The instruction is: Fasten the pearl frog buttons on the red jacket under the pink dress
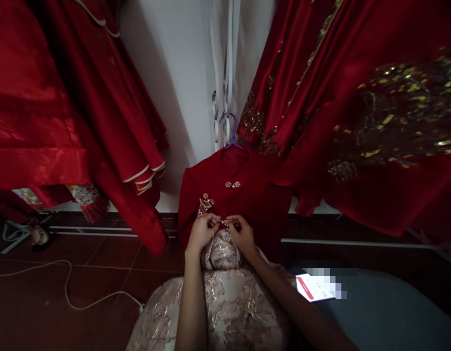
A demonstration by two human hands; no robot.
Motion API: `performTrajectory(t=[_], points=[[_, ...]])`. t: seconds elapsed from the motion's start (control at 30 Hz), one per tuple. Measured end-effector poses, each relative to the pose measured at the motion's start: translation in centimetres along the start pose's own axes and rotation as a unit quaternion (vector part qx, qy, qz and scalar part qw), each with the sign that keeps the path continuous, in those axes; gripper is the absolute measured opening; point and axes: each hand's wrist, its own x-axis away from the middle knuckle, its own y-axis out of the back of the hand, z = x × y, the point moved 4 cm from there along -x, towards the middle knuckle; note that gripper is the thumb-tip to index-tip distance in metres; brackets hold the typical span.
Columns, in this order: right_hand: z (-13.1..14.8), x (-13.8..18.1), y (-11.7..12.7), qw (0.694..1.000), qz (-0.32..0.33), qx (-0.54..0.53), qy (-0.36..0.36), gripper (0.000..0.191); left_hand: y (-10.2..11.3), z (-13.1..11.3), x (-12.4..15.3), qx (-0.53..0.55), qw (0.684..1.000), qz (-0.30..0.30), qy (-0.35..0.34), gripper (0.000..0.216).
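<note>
A red jacket (262,204) hangs in front of me on a purple hanger (233,134). An ornate clasp (233,185) fastens its front near the neck, and a jewelled brooch (205,204) with dangling strands sits on the chest at the left. Both hands meet lower on the jacket's front at a second beaded clasp (223,222). My left hand (202,233) pinches the clasp's left end between thumb and fingers. The right end is pinched by my right hand (243,235). Fingers cover parts of the clasp, so whether its halves are joined is unclear.
Red garments (112,97) hang at the left, and gold-sequined red ones (393,122) at the right. A lit phone (316,286) lies on a grey-blue seat (386,307). Patterned brocade fabric (233,302) covers my lap. A white cable (68,282) runs over the tiled floor.
</note>
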Motion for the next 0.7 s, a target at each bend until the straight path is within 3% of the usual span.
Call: performTrajectory(t=[0.23, 0.7], points=[[0.2, 0.14, -0.08, 1.0, 0.001, 0.007, 0.014, 0.018, -0.16, 0.12, 0.04, -0.015, 1.0, 0.003, -0.006, 0.021], [0.42, 0.07, -0.01, 0.999, 0.022, -0.021, 0.028, 0.015, -0.38, -0.11, -0.15, 0.003, 1.0, -0.002, -0.018, 0.013]])
